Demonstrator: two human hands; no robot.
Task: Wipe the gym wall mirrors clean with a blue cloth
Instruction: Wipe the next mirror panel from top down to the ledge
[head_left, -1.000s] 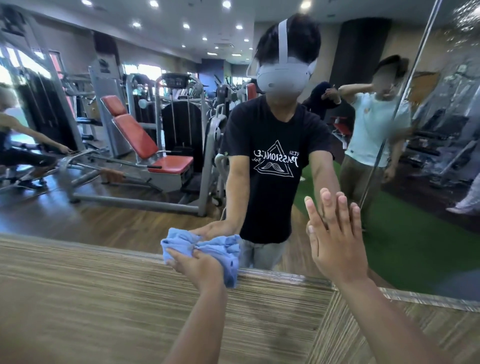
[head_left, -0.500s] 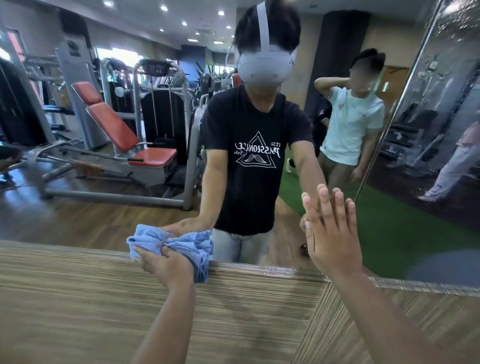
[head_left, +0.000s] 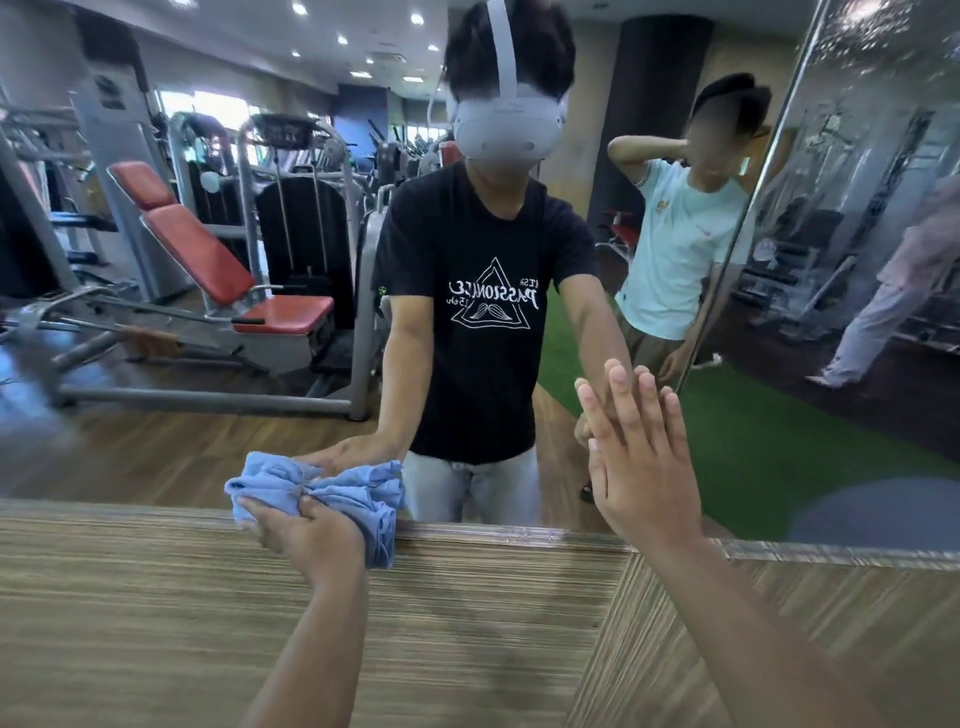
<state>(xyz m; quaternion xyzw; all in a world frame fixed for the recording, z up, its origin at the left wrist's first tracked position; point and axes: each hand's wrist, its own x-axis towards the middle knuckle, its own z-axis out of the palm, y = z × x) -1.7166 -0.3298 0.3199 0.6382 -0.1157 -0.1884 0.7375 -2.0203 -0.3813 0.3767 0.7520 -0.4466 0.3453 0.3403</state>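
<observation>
A gym: the wall mirror (head_left: 156, 457) reflects weight machines (head_left: 304, 234), a red padded bench (head_left: 208, 254) and green turf flooring (head_left: 753, 441).

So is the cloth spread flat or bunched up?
Bunched up: the left hand grips the blue cloth, a crumpled wad, low on the mirror.

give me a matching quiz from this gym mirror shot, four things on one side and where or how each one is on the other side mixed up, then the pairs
1 left hand
2 right hand
3 blue cloth
4 wood-grain panel

a flat against the mirror, fingers straight
b bunched at the mirror's lower edge
c grips the blue cloth
d runs below the mirror

Pairs: 1-c, 2-a, 3-b, 4-d
</observation>
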